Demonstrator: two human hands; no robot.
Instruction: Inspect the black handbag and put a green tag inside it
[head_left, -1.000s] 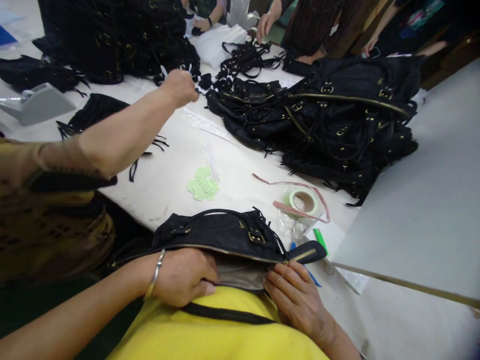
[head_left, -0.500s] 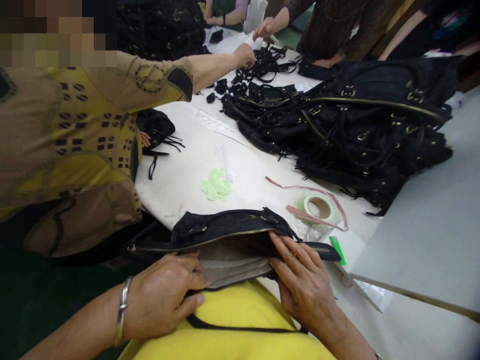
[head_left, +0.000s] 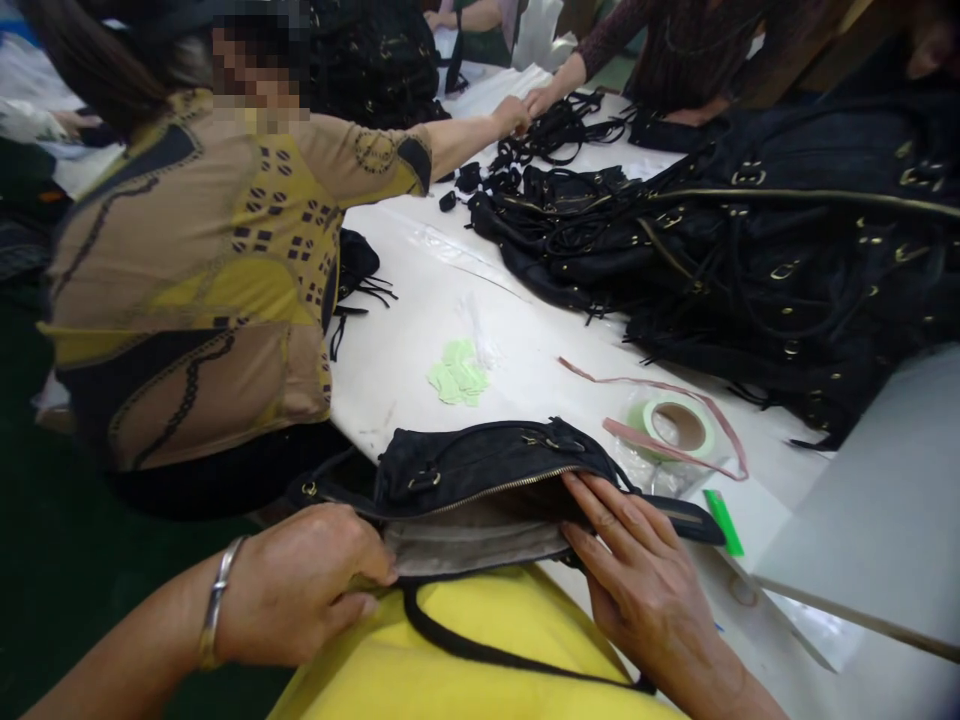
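Observation:
A black handbag [head_left: 480, 455] lies at the table's near edge, against yellow cloth [head_left: 480, 640]. Its brass zip is undone, and the pale lining [head_left: 472, 545] shows in the gap. My left hand [head_left: 307, 580], with a silver bangle at the wrist, has its fingers bent around the bag's left end near the opening. At the right end of the opening, my right hand [head_left: 641, 560] has its fingertips at the zip edge and grips the bag's rim. A black strap [head_left: 480, 652] loops down over the yellow cloth.
A large pile of black bags [head_left: 750, 250] covers the right of the white table [head_left: 420, 290]. Green paper pieces [head_left: 459, 374], a tape roll [head_left: 677, 428], a pink ribbon and a green object [head_left: 724, 522] lie nearer. A person in a patterned top [head_left: 202, 290] reaches across at left.
My left hand has shifted left along the bag's opening, and more lining shows. The view has turned left. The reaching person's hand now meets another person's hand over the far table.

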